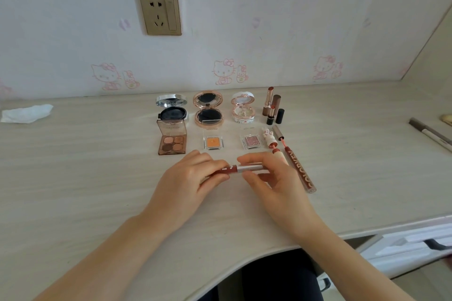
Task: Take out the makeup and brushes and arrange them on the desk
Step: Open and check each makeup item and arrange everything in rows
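left hand: the left hand point(193, 176) is curled round the dark red end of a slim lip gloss tube with a silver cap point(241, 168), fingers closed over it from above.
right hand: the right hand point(276, 183) pinches the silver cap end between thumb and fingertips.
tube: held level and crosswise between both hands, low over the pale wood-grain surface point(73, 166), just in front of the front row.
back row: open silver round cushion compact point(172, 110), open rose-gold round compact point(208, 112), open white round compact point(243, 110) and upright uncapped lipsticks point(270, 105), side by side near the wall.
front row: open brown four-pan eyeshadow palette point(172, 140), clear square pan of orange shadow point(212, 142), clear square pan of pink glitter point(250, 142), and a long dark red lettered gloss tube point(298, 168) lying just beside the right hand.
edges: crumpled white tissue point(27, 113) far left; grey pens point(430, 135) far right.
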